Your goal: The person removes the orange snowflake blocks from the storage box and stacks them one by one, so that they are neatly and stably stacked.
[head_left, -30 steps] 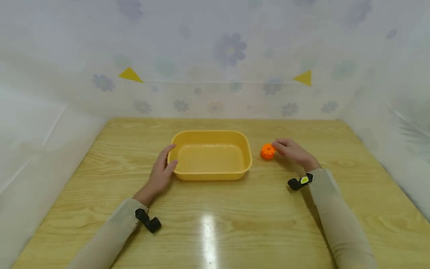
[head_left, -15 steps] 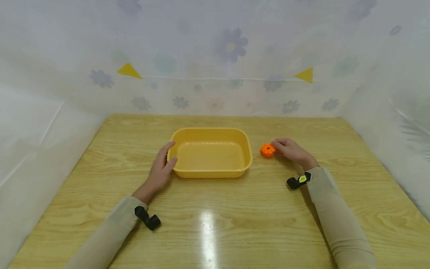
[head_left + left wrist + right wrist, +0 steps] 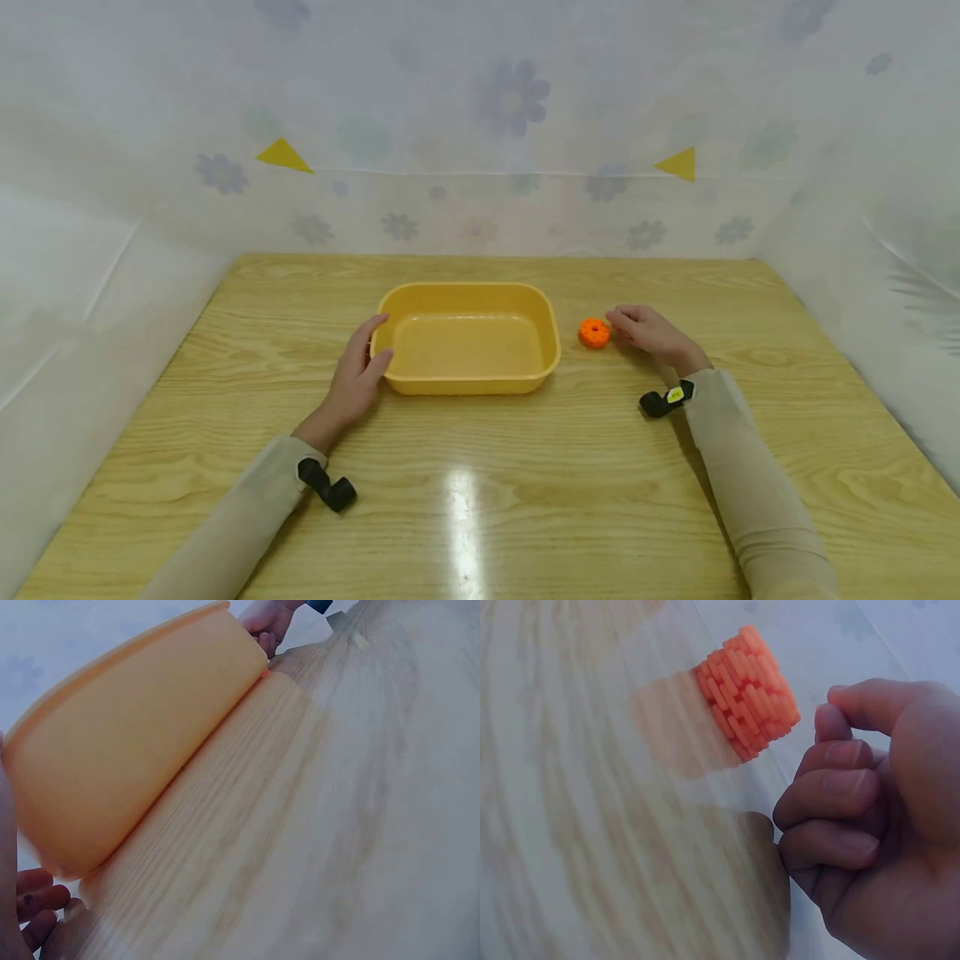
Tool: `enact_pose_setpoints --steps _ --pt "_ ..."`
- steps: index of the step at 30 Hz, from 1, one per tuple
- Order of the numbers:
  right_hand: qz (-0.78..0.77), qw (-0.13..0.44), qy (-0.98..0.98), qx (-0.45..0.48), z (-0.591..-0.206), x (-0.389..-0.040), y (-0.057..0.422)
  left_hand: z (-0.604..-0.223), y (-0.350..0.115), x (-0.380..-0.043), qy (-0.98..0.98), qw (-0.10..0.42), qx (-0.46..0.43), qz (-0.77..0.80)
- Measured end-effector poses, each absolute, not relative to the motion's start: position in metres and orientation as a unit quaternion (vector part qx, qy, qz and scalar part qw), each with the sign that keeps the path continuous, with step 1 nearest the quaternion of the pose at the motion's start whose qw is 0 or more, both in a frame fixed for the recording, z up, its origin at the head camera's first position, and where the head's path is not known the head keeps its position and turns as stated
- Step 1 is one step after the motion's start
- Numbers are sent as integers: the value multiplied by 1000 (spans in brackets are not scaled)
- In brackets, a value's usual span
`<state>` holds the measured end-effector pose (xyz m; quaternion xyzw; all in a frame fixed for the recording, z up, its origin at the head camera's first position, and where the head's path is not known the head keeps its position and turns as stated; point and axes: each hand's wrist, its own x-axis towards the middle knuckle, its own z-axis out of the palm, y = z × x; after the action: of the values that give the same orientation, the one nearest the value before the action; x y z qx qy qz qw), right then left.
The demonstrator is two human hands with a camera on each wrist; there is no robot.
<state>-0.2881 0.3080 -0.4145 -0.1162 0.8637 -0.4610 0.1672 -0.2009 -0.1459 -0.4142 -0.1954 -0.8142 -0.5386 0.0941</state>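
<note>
A yellow plastic basin [image 3: 465, 385] stands on the table. At its left end my left hand [image 3: 352, 379] grips the rim, thumb and index finger over the edge; in the left wrist view other fingers [image 3: 37, 898] curl beside its lower corner. To the right of the basin stands an orange round plastic block [image 3: 594, 333], notched around the edge with a hole in its top. Its side, in the right wrist view, is layers of short slats [image 3: 748, 694]. My right hand [image 3: 651, 333] is just right of this block, fingers curled, thumb and index tips close together, holding nothing.
The wood-grain table [image 3: 540, 483] reaches back to a white flowered curtain [image 3: 450, 108], with more sheeting at both sides. Two yellow triangles [image 3: 285, 157] mark the curtain. Each sleeve cuff carries a black wrist camera [image 3: 326, 485].
My right fingertips, at the orange block's edge before, now stand a little apart from it. My left hand keeps its grip on the basin. The head view has shifted slightly.
</note>
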Motion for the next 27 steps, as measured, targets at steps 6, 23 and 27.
enact_pose_setpoints --steps 6,23,27 --pt "-465 173 860 -119 -415 -291 305 -432 -153 -208 -817 97 -188 -536" --pt "-473 114 862 -145 -416 -286 307 -449 -153 -215 -832 70 -151 -529" --pt "-490 102 853 -148 -416 -283 305 -445 -153 -214 -831 42 -103 -545"
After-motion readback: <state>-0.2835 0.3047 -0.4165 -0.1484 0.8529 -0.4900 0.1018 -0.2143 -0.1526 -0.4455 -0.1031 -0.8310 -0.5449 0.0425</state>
